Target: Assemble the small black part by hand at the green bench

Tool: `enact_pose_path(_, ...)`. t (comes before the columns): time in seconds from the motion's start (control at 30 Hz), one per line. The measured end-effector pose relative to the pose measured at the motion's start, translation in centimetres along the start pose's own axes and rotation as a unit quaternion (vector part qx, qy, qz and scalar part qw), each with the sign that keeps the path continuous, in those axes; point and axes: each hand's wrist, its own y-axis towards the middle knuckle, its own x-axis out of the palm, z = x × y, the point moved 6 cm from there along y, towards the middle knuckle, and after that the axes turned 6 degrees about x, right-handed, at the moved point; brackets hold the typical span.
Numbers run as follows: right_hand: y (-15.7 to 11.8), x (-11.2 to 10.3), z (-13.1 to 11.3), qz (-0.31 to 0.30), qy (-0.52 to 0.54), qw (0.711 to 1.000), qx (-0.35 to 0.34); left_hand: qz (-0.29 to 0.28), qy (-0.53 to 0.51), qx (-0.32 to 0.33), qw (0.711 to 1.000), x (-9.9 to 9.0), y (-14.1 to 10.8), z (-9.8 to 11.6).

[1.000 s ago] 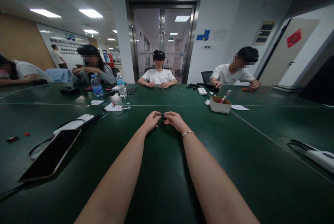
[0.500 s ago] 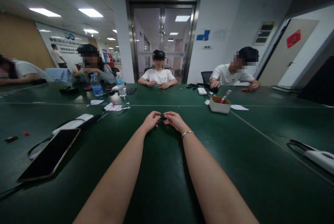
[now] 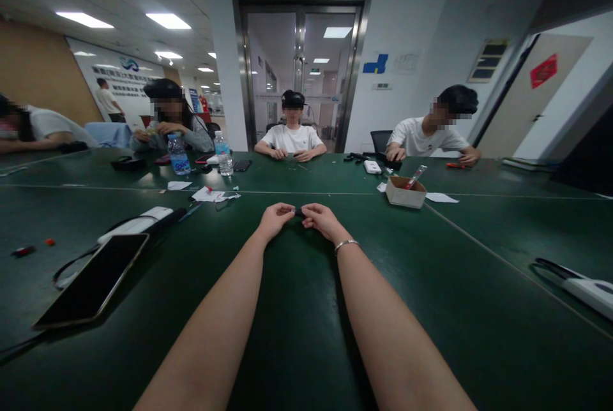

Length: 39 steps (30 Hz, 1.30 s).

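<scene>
Both arms reach forward over the dark green table (image 3: 297, 309). Between my fingertips is a small black piece (image 3: 299, 212), too small and too covered to identify. My left hand (image 3: 276, 221) pinches it from the left with thumb and fingers closed together. From the right, my right hand (image 3: 324, 219) grips the same piece with fingers curled, a silver bracelet (image 3: 347, 245) around that wrist. The hands almost meet, a little above the tabletop or resting on it; I cannot tell which.
At left lie a smartphone (image 3: 93, 280), a white device (image 3: 136, 224) with a black strap and small red pieces. A box (image 3: 405, 193) stands ahead right. Two water bottles (image 3: 179, 156) and paper scraps (image 3: 209, 194) are farther back. Several people sit around the table.
My fingers have shifted slightly around the small black piece, and a little more of it shows. The whole view has moved slightly; my hands remain together.
</scene>
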Motion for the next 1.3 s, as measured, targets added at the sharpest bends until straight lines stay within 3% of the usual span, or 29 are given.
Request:
enact_pose_path(0.1, -0.35, 0.07, -0.55, -0.013, 0.025, 0.999, -0.016, 0.009, -0.006, -0.007, 1.0, -0.19, 0.08, -0.32)
enact_pose_path(0.3, -0.27, 0.57, -0.14, -0.014, -0.035, 0.998, 0.043, 0.006, -0.02, -0.007, 1.0, -0.06, 0.06, -0.33)
enact_pose_path(0.47, -0.63, 0.58, -0.77, -0.045, -0.01, 0.999, -0.001, 0.013, -0.014, -0.008, 1.0, -0.18, 0.07, -0.39)
enact_pose_path(0.63, 0.01, 0.72, 0.05, -0.016, -0.06, 0.997, 0.055, 0.001, -0.012, -0.006, 1.0, -0.09, 0.16, -0.52)
enact_pose_path(0.8, -0.22, 0.66, -0.67, -0.034, -0.045, 0.998, 0.001, 0.008, -0.009, 0.003, 1.0, -0.33, 0.32, -0.82)
enact_pose_path(0.93, -0.17, 0.16, -0.39, -0.022, -0.005, 0.999, 0.035, -0.001, -0.005, 0.004, 1.0, -0.2, 0.26, -0.66)
enact_pose_path(1.03, 0.25, 0.35, 0.09, -0.004, -0.04, 0.997, 0.062, 0.001, -0.007, 0.001, 1.0, -0.17, 0.14, -0.47)
enact_pose_path(1.13, 0.23, 0.63, -0.1, -0.003, -0.073, 0.996, 0.043, 0.005, -0.005, 0.001, 1.0, -0.25, 0.16, -0.58)
enact_pose_path(1.3, -0.31, 0.5, -0.69, -0.011, -0.021, 0.999, 0.023, 0.001, 0.003, 0.01, 1.0, -0.3, 0.44, -1.06)
